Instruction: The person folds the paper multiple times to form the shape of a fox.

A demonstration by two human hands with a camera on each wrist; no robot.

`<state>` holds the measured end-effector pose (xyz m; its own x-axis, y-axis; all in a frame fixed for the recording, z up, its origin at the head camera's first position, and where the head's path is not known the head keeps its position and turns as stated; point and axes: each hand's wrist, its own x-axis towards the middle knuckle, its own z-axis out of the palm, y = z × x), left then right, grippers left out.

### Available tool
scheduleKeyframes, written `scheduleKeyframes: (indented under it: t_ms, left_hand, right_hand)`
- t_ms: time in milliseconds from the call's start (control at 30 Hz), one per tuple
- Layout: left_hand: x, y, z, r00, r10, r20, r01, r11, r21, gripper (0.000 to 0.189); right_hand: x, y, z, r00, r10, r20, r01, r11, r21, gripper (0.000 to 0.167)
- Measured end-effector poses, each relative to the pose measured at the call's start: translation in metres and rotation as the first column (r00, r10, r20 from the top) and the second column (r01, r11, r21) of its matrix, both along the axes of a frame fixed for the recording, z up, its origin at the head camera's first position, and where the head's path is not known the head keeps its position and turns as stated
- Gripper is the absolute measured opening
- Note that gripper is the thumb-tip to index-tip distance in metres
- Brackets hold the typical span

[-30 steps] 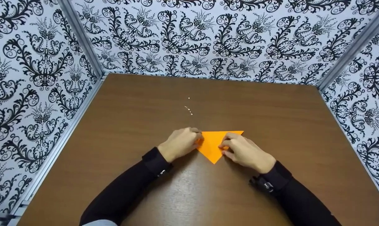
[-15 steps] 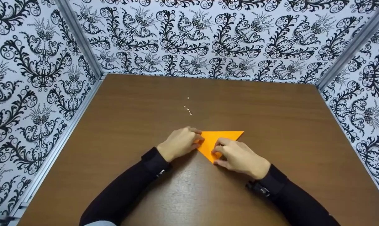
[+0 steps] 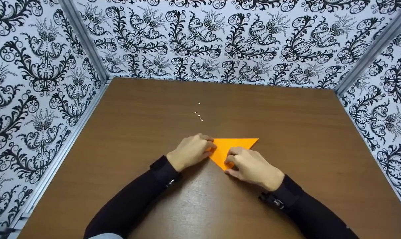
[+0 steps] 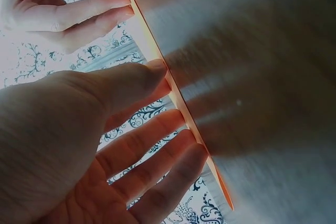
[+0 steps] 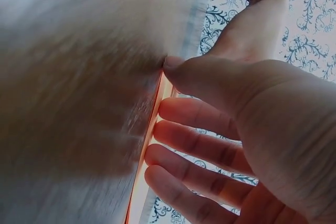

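Head view shows the orange paper triangle (image 3: 232, 142) lying on the brown table (image 3: 154, 113), with one corner pointing toward the person. The left hand (image 3: 191, 150) rests at its left corner, the right hand (image 3: 254, 166) at its near corner. Wrist views show the fingers extended, slightly apart — only their tips touch the paper. Small white spots (image 3: 199, 115) lie farther away.

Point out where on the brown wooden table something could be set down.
The table is bare left of the left hand, right of the right hand, and between the black fabric sleeves. Beyond the orange paper triangle, small white specks interrupt the bare stretch before the black-and-white patterned wall. It is crowded at the paper, where both hands touch it.
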<state>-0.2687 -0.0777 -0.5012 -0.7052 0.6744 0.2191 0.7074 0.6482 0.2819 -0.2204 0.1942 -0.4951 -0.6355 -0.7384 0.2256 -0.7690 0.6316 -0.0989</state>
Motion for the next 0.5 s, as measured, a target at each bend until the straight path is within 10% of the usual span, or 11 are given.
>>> scheduleKeyframes:
  t_ms: [500]
  left_hand:
    - [0.0005, 0.0015, -0.0005, 1.0, -0.002, -0.007, 0.002, 1.0, 0.016, 0.016]
  right_hand:
    - [-0.004, 0.001, -0.0047, 0.999, 0.015, -0.045, -0.018, 0.998, -0.055, 0.009]
